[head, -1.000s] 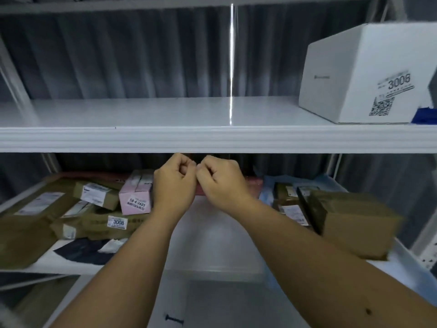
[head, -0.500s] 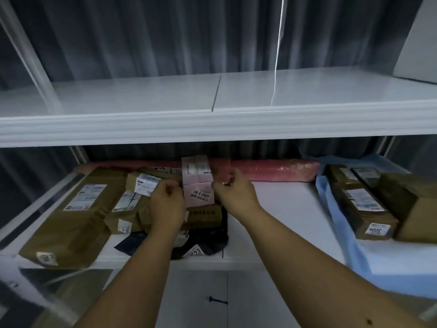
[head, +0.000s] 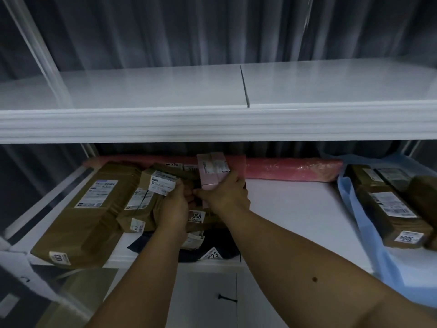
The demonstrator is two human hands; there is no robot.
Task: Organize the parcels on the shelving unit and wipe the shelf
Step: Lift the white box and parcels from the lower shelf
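On the lower white shelf (head: 290, 209) lies a heap of brown parcels at the left. My right hand (head: 224, 194) grips a small pink box (head: 211, 170), lifted and tilted above the heap. My left hand (head: 176, 207) closes on a small brown box with a white label (head: 163, 182) just left of it. A large brown parcel (head: 94, 214) lies at the far left, a flat brown parcel numbered 008 (head: 197, 216) sits under my hands, and a dark bag (head: 212, 247) is at the shelf's front edge.
A long pink-red roll (head: 293, 169) lies along the back of the lower shelf. Brown parcels on a blue sheet (head: 361, 233) fill the right end. The upper white shelf (head: 212, 124) juts out just above my hands. A grey curtain hangs behind.
My view has dropped and shifted left, so the white box on the upper shelf is out of sight. Both hands went from fists under the shelf edge into the parcel heap and took hold of boxes.
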